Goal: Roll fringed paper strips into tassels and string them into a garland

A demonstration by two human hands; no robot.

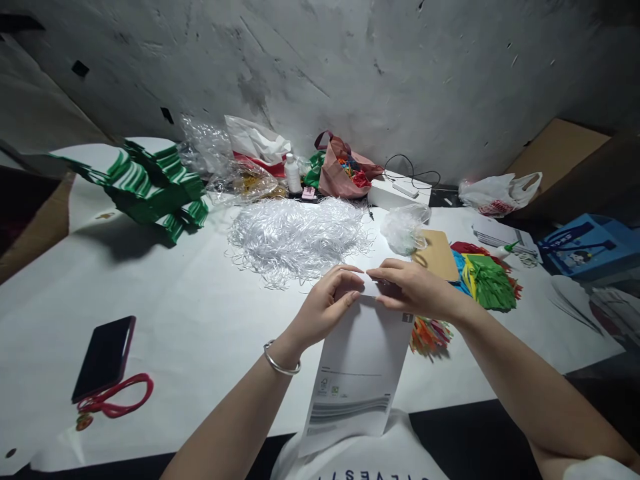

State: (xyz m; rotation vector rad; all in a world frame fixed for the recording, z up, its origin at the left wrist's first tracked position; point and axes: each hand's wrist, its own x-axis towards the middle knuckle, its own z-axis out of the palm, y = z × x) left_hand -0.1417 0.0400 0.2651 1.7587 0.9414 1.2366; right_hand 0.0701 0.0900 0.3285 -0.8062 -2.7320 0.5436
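Pressing evenly with both thumbs should keep the printed sheet [363, 347] square; it sits on the near side of the white strand heap [300, 233], its far edge apparently bent over; left hand [325, 303] and right hand [415, 290] pinch that edge between thumb and fingers [340, 274]; uneven tugging could skew it.

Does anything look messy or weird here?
The white strands look messy: they're heaped loose toward the back of the table, with ends straying out. The wall behind looks worn too, with dark marks.
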